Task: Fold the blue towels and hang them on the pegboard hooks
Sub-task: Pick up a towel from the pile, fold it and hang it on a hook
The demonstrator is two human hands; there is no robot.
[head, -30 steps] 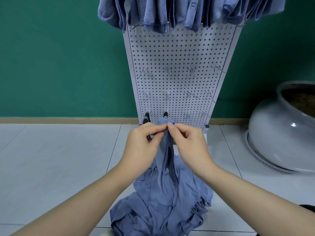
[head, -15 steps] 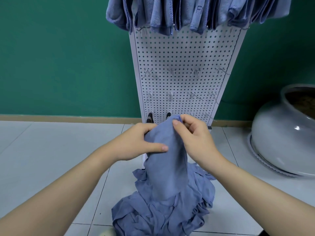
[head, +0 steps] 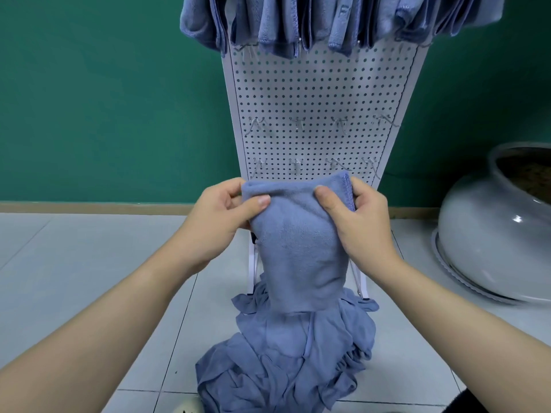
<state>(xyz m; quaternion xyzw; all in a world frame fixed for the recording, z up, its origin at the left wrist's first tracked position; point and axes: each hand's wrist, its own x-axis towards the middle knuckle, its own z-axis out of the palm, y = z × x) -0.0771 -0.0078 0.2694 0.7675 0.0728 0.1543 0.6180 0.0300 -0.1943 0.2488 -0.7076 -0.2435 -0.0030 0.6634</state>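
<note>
A blue towel (head: pixel 298 242) hangs folded in front of me, held up by its top corners. My left hand (head: pixel 217 222) pinches the top left corner between thumb and fingers. My right hand (head: pixel 360 222) pinches the top right corner, thumb on the front. Behind it stands a white pegboard (head: pixel 316 93) with two rows of bare metal hooks (head: pixel 298 123). Several folded blue towels (head: pixel 298 22) hang along its top row. A pile of loose blue towels (head: pixel 286 359) lies on the floor below my hands.
A large grey ceramic pot (head: pixel 495 234) sits on the floor to the right of the pegboard. The floor is pale tile (head: pixel 74 263) and the wall behind is green (head: pixel 104 99). A pale shoe tip (head: pixel 187 408) shows at the bottom edge.
The towel was a bunched strip pinched at one point; my hands have moved apart and up, spreading its top edge wide. The view has tilted slightly upward.
</note>
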